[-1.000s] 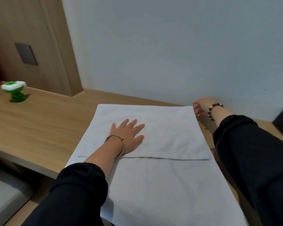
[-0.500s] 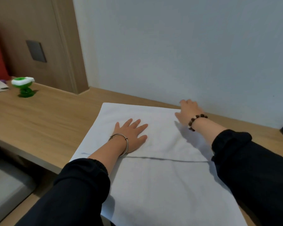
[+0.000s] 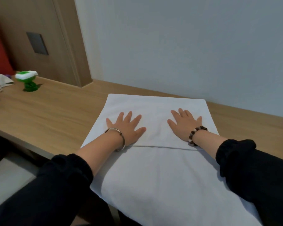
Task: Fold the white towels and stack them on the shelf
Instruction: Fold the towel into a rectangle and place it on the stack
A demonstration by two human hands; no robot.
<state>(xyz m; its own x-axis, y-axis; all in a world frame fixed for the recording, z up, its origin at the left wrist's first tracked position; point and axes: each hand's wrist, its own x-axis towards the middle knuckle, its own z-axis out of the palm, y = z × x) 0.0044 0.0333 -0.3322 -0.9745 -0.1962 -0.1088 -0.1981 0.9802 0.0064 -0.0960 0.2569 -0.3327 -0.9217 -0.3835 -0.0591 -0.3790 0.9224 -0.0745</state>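
Left hand (image 3: 127, 127) and right hand (image 3: 184, 123) lay flat, fingers spread, palms pressing the folded white cloth towel (image 3: 155, 168) beneath them.

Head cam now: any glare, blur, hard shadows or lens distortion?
Head view, centre: dim, even light, no glare; the towel shows one thin shadow along its folded edge; left hand and right hand look sharp, no motion blur. Head view, edges: the wood panel leans, likely from wide-angle distortion; the black sleeves lose detail.
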